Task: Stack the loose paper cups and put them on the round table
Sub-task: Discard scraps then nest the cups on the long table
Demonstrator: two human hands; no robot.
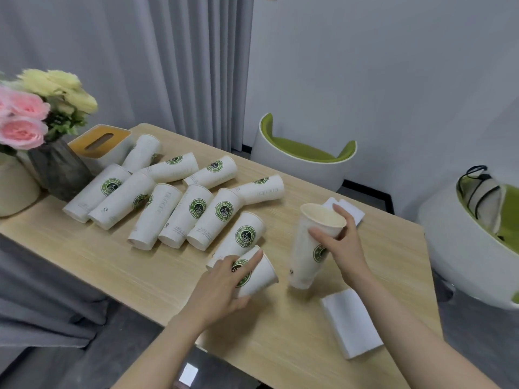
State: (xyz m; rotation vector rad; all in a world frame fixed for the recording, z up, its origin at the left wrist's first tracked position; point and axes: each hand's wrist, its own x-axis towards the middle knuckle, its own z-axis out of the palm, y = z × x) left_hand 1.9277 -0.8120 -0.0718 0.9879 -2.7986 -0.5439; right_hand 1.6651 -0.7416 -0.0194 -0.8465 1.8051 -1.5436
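Several white paper cups (179, 214) with green coffee logos lie on their sides across the wooden table (140, 265). My right hand (341, 242) grips a tall stack of cups (304, 256) near its open rim, holding it upright and slightly tilted on the table. My left hand (224, 282) holds a single cup (257, 276) lying on its side, mouth toward the right. Another lying cup (244, 237) touches it just behind.
A tissue box (98, 144), a dark vase (59, 169) with pink and yellow flowers, and a cream pot (14, 189) stand at the table's left end. White napkins (351, 321) lie near my right arm. Green and white chairs (303, 158) stand beyond the table.
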